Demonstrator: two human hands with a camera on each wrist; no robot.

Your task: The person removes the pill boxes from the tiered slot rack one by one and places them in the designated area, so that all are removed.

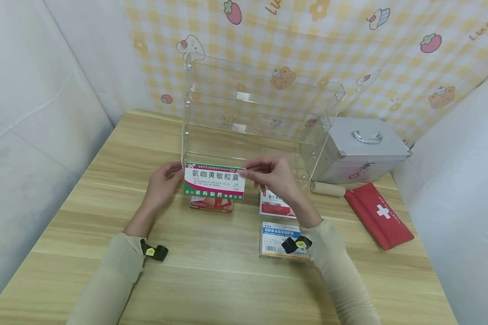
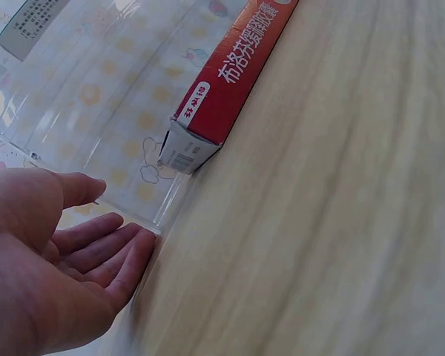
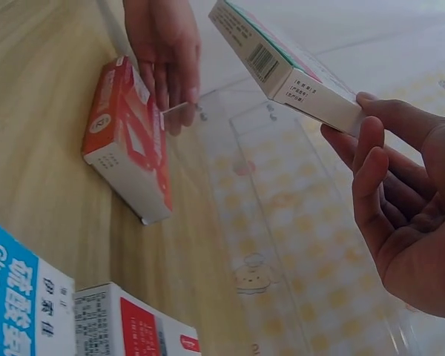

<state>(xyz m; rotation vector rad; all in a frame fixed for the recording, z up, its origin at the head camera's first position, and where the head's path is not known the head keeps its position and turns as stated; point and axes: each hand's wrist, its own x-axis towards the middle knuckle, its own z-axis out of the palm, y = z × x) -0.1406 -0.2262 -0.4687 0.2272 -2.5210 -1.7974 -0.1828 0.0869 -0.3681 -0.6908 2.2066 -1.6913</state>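
Observation:
My right hand [image 1: 274,176] pinches a green, white and magenta medicine box [image 1: 214,181] by its right end. The box is raised in front of the clear acrylic shelf rack [image 1: 264,113], and the right wrist view shows it tilted. My left hand [image 1: 162,185] is at the rack's left edge, fingers loosely bent, fingertips touching the lower corner in the left wrist view [image 2: 67,259]. Below the raised box, a red medicine box [image 1: 211,204] stands on the table, partly hidden. A white and red box [image 1: 277,208] and a blue and white box [image 1: 282,239] are beneath my right forearm.
A silver case [image 1: 362,149] with a handle is right of the rack. Before it lie a beige roll [image 1: 328,188] and a red pouch with a white cross [image 1: 379,215]. A yellow checked cloth [image 1: 390,58] hangs behind. The table [image 1: 85,216] is wood-patterned.

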